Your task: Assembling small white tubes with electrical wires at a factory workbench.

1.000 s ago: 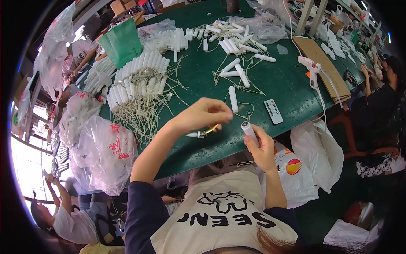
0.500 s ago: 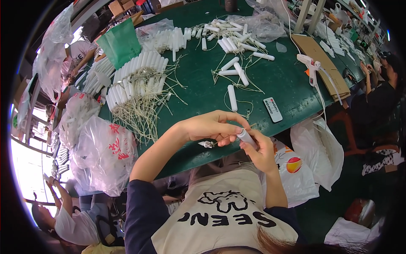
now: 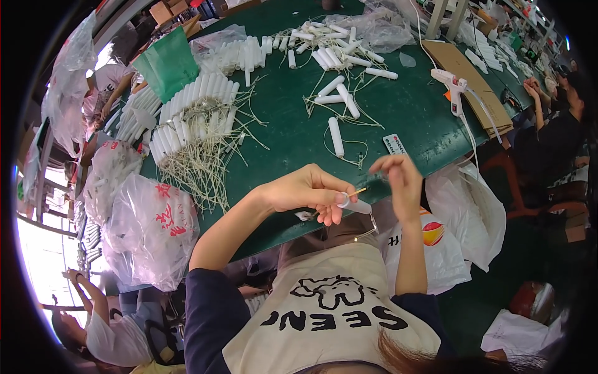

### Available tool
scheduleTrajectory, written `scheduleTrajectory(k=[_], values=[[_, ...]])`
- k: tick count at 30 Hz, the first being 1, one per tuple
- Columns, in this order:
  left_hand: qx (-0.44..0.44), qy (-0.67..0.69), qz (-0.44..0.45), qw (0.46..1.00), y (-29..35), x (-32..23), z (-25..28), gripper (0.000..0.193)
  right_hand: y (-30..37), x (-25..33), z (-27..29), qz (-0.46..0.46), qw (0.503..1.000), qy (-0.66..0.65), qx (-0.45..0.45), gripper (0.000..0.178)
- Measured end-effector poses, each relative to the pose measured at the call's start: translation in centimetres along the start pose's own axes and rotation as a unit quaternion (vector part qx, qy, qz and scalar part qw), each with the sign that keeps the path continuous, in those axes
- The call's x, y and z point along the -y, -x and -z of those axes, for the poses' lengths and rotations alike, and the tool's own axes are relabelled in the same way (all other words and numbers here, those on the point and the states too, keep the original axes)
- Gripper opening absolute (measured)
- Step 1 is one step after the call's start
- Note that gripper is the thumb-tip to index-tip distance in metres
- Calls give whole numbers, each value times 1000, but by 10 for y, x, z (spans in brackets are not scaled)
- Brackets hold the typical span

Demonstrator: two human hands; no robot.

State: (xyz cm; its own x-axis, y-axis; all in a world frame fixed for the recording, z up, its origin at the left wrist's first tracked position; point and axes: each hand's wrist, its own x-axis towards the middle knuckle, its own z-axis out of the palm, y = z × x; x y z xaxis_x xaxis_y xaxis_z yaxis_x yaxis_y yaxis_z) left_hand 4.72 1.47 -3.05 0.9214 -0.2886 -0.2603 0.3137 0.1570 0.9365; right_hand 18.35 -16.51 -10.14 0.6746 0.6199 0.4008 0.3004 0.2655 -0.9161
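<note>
My left hand [image 3: 311,192] is closed in a pinch on a white plastic tube [image 3: 357,204], held above the table's near edge. A thin yellowish stick [image 3: 357,192] sticks out by the thumb and fingertips. From the tube's right end hangs a short wire with a small light-coloured tip [image 3: 366,235]. My right hand [image 3: 402,181] is raised apart from the tube, slightly blurred, its fingers loosely bent and holding nothing visible. Just beyond it lies a white remote control [image 3: 393,144], partly covered by the fingers. A small white pointed piece [image 3: 304,215] shows below my left hand.
On the green table [image 3: 280,124] lie a wired white tube [image 3: 336,137], a heap of tubes [image 3: 336,53] and rows of tubes with tangled wires [image 3: 193,168]. A glue gun [image 3: 453,88] rests by cardboard [image 3: 467,81] at right. Plastic bags [image 3: 156,230] flank the table.
My right hand has let go of the white tube and moved up and right, to the remote control. The tube now points right in my left hand, its wire hanging free.
</note>
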Motion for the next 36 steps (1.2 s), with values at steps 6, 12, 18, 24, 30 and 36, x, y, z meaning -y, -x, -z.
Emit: scheduleTrajectory(k=[6, 12, 18, 24, 30, 36], values=[[-13, -20, 8, 1000, 5, -2, -1, 23, -29, -28, 16, -13, 821, 546, -168, 37], [-19, -35, 22, 999, 5, 1, -1, 23, -24, -42, 20, -58, 819, 558, -119, 49], [-1, -44, 34, 998, 5, 3, 2, 28, -25, -36, 27, -89, 850, 510, -98, 45], [-26, -52, 33, 998, 5, -1, -5, 24, -23, -38, 35, -64, 862, 495, -86, 36], [-17, -54, 25, 998, 7, 0, -7, 24, -18, -19, 40, -63, 954, 274, -104, 22], [-15, -49, 33, 998, 5, 0, -5, 23, -7, 3, 47, -217, 973, -80, 21, 23]])
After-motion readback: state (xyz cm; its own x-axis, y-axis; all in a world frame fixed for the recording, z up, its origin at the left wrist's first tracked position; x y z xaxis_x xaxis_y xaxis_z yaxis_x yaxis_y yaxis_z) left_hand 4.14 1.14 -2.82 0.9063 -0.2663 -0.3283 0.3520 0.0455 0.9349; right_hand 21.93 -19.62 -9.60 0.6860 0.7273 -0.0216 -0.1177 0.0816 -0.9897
